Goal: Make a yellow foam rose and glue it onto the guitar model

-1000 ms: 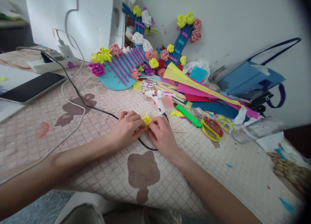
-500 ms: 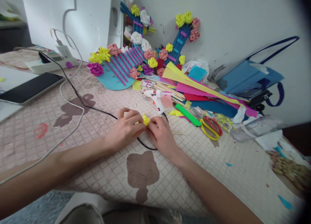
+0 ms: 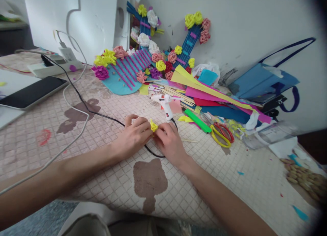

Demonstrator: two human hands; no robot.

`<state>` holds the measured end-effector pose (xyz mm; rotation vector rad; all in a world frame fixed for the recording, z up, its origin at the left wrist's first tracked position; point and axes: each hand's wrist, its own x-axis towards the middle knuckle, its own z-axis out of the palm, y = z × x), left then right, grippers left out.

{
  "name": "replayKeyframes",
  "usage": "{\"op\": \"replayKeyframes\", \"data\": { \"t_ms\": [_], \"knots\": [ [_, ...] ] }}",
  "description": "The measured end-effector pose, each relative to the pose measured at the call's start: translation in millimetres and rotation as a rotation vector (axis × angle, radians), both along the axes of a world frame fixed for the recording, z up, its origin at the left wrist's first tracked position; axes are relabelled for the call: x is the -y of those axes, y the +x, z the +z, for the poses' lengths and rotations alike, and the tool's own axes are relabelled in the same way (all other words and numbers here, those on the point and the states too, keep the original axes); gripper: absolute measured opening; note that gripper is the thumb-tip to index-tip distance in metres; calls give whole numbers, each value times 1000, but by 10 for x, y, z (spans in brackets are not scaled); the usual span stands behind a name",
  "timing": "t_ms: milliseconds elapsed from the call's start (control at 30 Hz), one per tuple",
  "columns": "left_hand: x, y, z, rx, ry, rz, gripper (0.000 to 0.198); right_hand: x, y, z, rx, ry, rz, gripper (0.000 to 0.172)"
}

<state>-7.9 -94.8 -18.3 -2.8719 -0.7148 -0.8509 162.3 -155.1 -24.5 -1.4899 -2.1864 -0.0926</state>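
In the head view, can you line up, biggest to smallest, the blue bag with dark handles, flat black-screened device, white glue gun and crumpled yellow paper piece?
1. Blue bag with dark handles
2. Flat black-screened device
3. White glue gun
4. Crumpled yellow paper piece, partly covered

From where I stand, a pale grey wall (image 3: 245,17) rises behind the desk (image 3: 114,186) from twelve to two o'clock, smudged with dark scuffs low down. At eleven o'clock stands a glossy white panel (image 3: 51,17), and the light lies on it in a soft sheen. Over at ten o'clock sits a dark piece of furniture (image 3: 12,40) with a lighter top. The desk wears a pale, diamond-gridded cover with brown patches; below, at seven o'clock, shows speckled blue-grey floor (image 3: 46,217).
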Motion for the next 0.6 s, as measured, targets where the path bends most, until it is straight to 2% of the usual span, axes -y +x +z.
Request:
{"op": "replayKeyframes", "data": {
  "t_ms": [100, 300, 600],
  "knots": [
    [9, 4, 10, -2, -17, 11, 20, -4, 2, 10, 19, -3, 2, 14],
    [-1, 1, 11, 61, -24, 17, 7, -15, 7, 24, 28, -8, 3, 15],
    [8, 12, 33, -1, -18, 41, 12, -15, 2, 10, 72, -4, 2, 14]
  ]
}}
